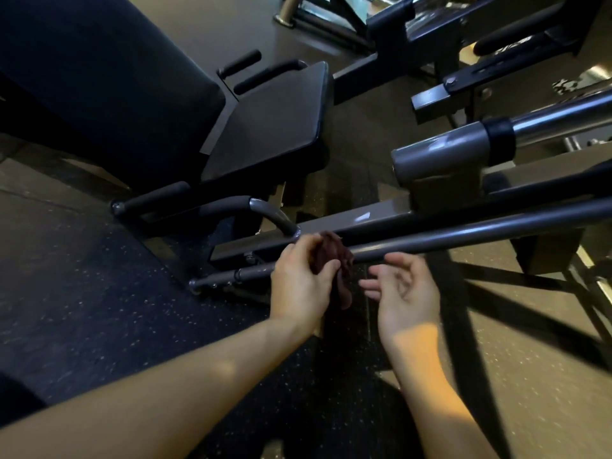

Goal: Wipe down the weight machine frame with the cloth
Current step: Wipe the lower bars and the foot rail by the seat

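While the left hand [298,286] pinches the maroon cloth [331,253] on the grey frame bar [463,235], the bar's long axis runs rightward past the spread right hand [407,293].

Def a gym imo, weight room type. Black padded seat [265,127] and big backrest [99,77], handles [155,197] w/ black grips either side of the seat, and a grey steel frame [331,225] running low over the floor. There's a chrome bar [546,117] w/ a black collar. The floor [82,293] is dark speckled rubber matting. More machines [407,31] at the back, same grey tubing + padded grips.
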`<state>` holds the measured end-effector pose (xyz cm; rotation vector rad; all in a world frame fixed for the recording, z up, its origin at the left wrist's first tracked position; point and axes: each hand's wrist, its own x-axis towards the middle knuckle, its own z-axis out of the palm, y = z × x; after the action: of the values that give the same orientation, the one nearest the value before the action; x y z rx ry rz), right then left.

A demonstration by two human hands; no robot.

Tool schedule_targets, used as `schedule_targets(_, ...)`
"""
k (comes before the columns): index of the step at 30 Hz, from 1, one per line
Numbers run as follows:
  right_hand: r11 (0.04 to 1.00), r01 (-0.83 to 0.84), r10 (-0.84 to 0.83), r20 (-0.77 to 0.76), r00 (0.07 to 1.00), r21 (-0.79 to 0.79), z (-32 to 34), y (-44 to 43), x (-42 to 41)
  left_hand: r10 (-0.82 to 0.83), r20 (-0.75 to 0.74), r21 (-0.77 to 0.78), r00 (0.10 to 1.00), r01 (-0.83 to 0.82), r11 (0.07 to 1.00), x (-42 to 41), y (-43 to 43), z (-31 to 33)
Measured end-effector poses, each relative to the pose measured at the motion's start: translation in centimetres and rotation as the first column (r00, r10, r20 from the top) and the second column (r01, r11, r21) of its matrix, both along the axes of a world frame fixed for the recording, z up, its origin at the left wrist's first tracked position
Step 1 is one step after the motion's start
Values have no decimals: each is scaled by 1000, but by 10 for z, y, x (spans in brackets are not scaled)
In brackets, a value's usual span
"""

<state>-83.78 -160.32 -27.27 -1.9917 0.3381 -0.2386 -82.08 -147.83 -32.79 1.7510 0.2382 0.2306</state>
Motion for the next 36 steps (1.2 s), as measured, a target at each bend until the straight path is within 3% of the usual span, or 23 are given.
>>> schedule_targets(3, 929, -52, 87, 81, 993, -366, -2, -12, -1, 34, 8, 70, 999, -34, 997, -2, -8, -6)
schedule_targets(5, 856, -101, 174, 99, 980, -507, -5, -15, 1, 140, -37, -14, 989, -141, 990, -2, -7, -16)
schedule_targets(8, 814, -158, 260, 106, 960, -559, -11, -18, 4, 332, -186, -149, 925, -360, 921, -3, 4, -37)
schedule_targets(11, 798, -193, 321, 131, 938, -570, -13, -16, 11, 515, -416, -141, 749, -613, 777, -2, 29, -55)
schedule_targets(12, 772, -196, 348, 144, 926, -605, -12, -13, 13, 539, -407, -111, 737, -626, 772, -3, 31, -57)
schedule_targets(16, 635, -175, 406, 133, 904, -752, -16, -3, 18, 403, -174, -112, 898, -425, 898, -9, -14, -38)
schedule_targets(18, 586, -178, 405, 96, 909, -790, -19, -3, 17, 392, -126, -113, 911, -406, 907, -6, -25, -32)
schedule_targets(22, 581, -208, 414, 66, 908, -787, -25, -7, 16, 465, -401, -182, 789, -566, 804, 18, 20, -43)
schedule_targets(24, 596, -217, 415, 65, 908, -773, -26, -8, 16, 500, -427, -85, 754, -584, 808, 17, 35, -46)
schedule_targets(26, 601, -207, 410, 76, 909, -772, -27, -7, 17, 494, -301, -21, 815, -524, 851, 11, 22, -40)
schedule_targets(30, 610, -160, 373, 103, 922, -776, -28, -2, 20, 369, -65, -52, 927, -373, 927, 0, -19, -33)
schedule_targets(36, 631, -143, 351, 117, 929, -762, -30, 3, 21, 507, -315, -99, 803, -559, 823, 7, 36, -67)
